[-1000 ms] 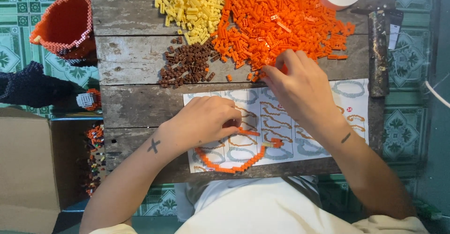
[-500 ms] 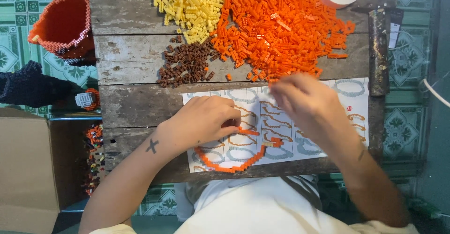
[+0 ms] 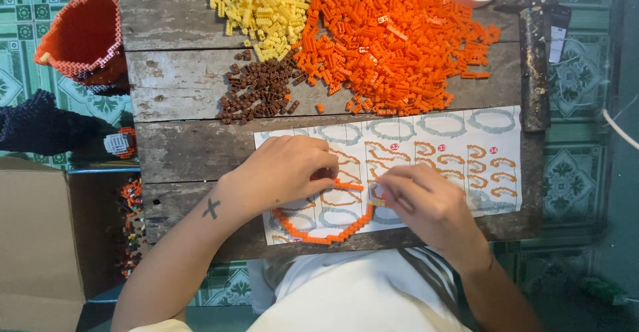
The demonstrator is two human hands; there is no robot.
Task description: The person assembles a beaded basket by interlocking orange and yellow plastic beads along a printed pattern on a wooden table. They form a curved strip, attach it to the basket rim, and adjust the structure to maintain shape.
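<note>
While the left hand (image 3: 286,172) pins the orange brick ring (image 3: 319,229) on the pattern sheet (image 3: 426,146) near the bench (image 3: 180,152) edge, the right hand (image 3: 426,202) pinches a small brick against it.

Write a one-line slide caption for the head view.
Both hands, left hand and right hand, meet at an orange brick ring on a printed instruction sheet.

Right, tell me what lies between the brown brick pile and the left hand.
In the head view, bare wooden table and the instruction sheet's top edge separate the brown brick pile from the left hand.
</note>
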